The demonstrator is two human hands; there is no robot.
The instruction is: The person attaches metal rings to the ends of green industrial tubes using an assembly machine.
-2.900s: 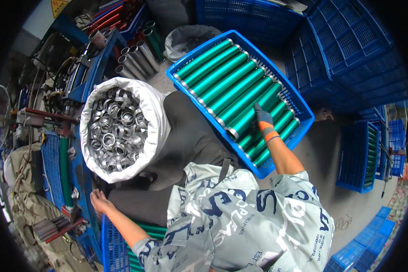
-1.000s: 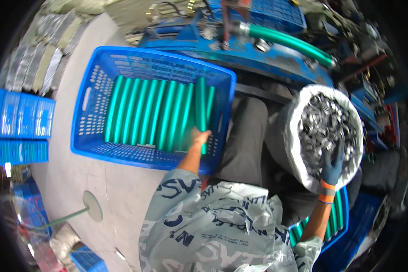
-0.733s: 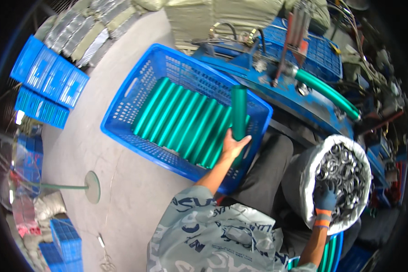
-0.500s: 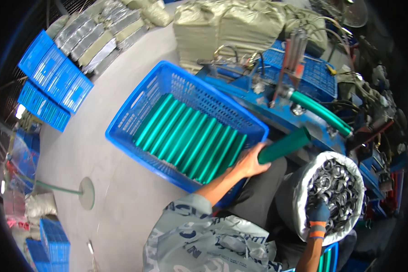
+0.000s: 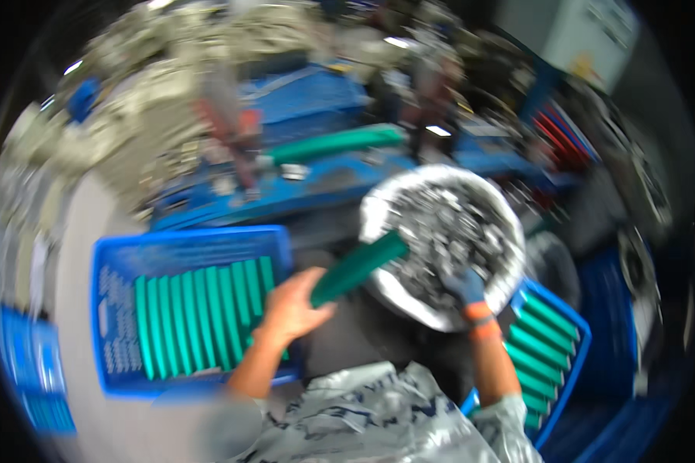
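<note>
A green tube [image 5: 360, 267] is gripped near its lower end by my left hand [image 5: 291, 305], with its far end slanting up to the right. That end overlaps the white rim of a round sack [image 5: 378, 287] full of small grey metal rings [image 5: 446, 220]. My right hand [image 5: 465, 288], in a dark glove with an orange cuff, reaches down among the rings; its fingers are smeared and partly hidden. Beside my left arm stands a blue crate [image 5: 116, 378] holding a row of green tubes [image 5: 199, 320]. To the right of my right forearm, another blue crate [image 5: 585, 339] has more green tubes [image 5: 539, 351].
Across the far side runs a blue machine bench [image 5: 316, 189] with a green tube [image 5: 336, 144] mounted on it. Beige covered bundles [image 5: 154, 100] are piled at the far left, and stacked blue crates [image 5: 27, 351] stand on the left. Much of the view is blurred.
My view has swung to the right, so the left crate looks squarer and the right crate shows more. My left hand keeps hold of the green tube; my right hand is still among the rings.
</note>
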